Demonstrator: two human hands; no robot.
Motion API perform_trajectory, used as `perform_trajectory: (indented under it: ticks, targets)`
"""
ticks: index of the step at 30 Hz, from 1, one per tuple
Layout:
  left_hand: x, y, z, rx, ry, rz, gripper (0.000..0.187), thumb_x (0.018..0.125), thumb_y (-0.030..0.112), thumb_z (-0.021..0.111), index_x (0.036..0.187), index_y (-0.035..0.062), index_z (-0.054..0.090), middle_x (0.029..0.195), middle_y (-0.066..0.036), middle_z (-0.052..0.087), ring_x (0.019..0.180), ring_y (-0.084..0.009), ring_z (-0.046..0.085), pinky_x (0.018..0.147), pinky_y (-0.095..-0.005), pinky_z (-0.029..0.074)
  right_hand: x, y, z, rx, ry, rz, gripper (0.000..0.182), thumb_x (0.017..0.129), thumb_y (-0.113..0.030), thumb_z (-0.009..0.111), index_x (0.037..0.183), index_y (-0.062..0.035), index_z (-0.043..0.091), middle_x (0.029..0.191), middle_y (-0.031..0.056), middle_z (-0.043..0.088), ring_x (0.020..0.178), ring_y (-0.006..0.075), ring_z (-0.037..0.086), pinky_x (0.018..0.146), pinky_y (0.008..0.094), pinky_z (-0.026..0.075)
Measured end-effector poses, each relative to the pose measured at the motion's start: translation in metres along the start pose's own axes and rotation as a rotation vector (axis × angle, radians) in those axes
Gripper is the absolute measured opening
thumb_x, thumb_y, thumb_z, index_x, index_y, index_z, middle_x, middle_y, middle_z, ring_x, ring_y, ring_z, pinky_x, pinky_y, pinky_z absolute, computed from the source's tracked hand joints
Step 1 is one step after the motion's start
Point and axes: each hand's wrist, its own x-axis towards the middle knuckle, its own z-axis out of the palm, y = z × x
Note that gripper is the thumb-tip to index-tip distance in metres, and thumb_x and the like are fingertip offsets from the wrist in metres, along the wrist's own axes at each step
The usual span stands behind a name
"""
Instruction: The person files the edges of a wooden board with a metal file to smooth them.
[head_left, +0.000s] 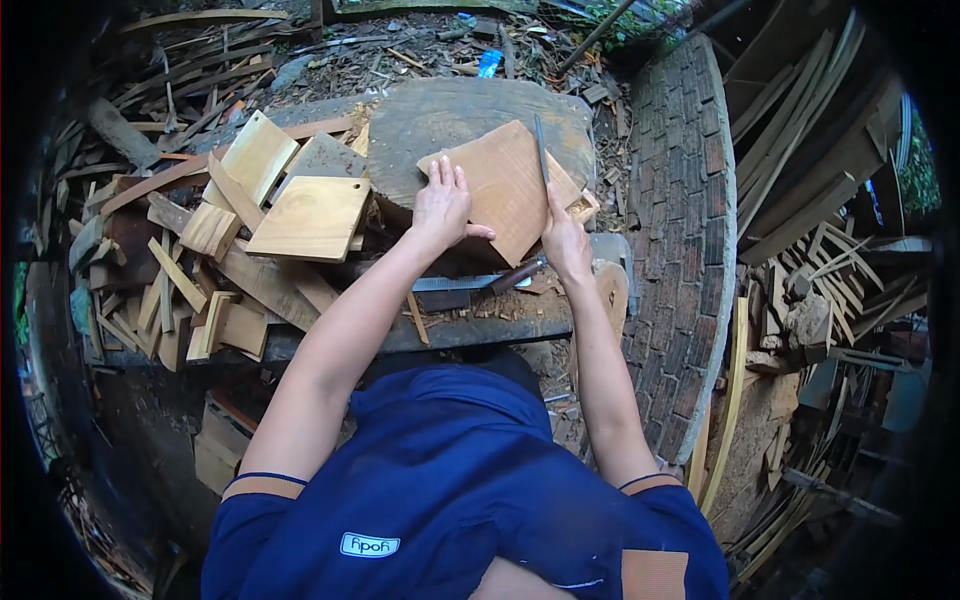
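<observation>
Bench [450, 337]: long and wooden, loaded from its left end to its right end, its near edge just in front of the person.
Brick wall [680, 240]: beyond the bench's right edge.
Arms: both reach forward over the near edge; the left one slants inward to the right, elbow slightly bent, while the right one runs forward with a small lean to the left.
Wooden slab [415, 125]: thick, rounded, at the bench's far right corner.
Brown board [505, 195]: on the slab, set cornerwise, one corner to the far edge of the bench and one to the near edge.
Pale boards: left of the slab, the nearer one [310, 217] with a hole in its far right corner, the other [252, 155] behind it, toward the far edge.
Left hand [445, 212]: opened out flat on the brown board's left part, fingers pointing to the far edge, thumb stretched right; it presses without gripping.
Right hand [568, 242]: closed round the near end of a file, wrist fairly straight.
File [541, 145]: dark, narrow, alongside the brown board's right edge, tip toward the far edge.
Metal blade [450, 283]: near the near edge.
</observation>
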Motion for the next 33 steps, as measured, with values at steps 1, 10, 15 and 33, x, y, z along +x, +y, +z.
perform_trajectory:
  ticks: [1, 10, 15, 33]
  targets:
    - [0.000, -0.002, 0.000, 0.001, 0.004, -0.014, 0.125, 0.053, 0.070, 0.076, 0.133, -0.0165, 0.036, 0.138, -0.038, 0.035, 0.133, -0.0459, 0.036, 0.098, -0.0444, 0.047, -0.011, 0.002, -0.001, 0.014, -0.025, -0.016, 0.048, 0.097, -0.024, 0.038, 0.145, -0.0296, 0.037, 0.088, 0.0288, 0.065, 0.083, 0.0463, 0.064, 0.074, 0.0560, 0.050]
    - [0.002, 0.000, 0.000, -0.004, -0.015, 0.006, 0.127, 0.051, 0.069, 0.078, 0.134, -0.0160, 0.036, 0.141, -0.036, 0.033, 0.133, -0.0459, 0.035, 0.102, -0.0420, 0.045, -0.001, 0.006, -0.004, -0.050, -0.075, 0.064, 0.047, 0.099, -0.028, 0.036, 0.146, -0.0293, 0.034, 0.096, 0.0302, 0.064, 0.089, 0.0471, 0.063, 0.078, 0.0546, 0.049]
    - [-0.001, 0.000, -0.001, -0.001, 0.001, 0.006, 0.124, 0.054, 0.070, 0.076, 0.133, -0.0165, 0.035, 0.140, -0.037, 0.034, 0.134, -0.0454, 0.035, 0.099, -0.0447, 0.047, -0.015, 0.004, -0.007, -0.021, -0.069, 0.034, 0.048, 0.099, -0.027, 0.035, 0.146, -0.0294, 0.033, 0.092, 0.0316, 0.064, 0.087, 0.0474, 0.063, 0.078, 0.0558, 0.049]
    - [0.002, -0.003, 0.002, 0.000, -0.002, -0.004, 0.124, 0.053, 0.070, 0.075, 0.134, -0.0159, 0.035, 0.140, -0.037, 0.034, 0.134, -0.0454, 0.034, 0.099, -0.0457, 0.046, -0.024, -0.004, -0.015, 0.012, -0.217, 0.140, 0.047, 0.099, -0.031, 0.034, 0.146, -0.0330, 0.033, 0.099, 0.0345, 0.062, 0.095, 0.0487, 0.061, 0.085, 0.0539, 0.047]
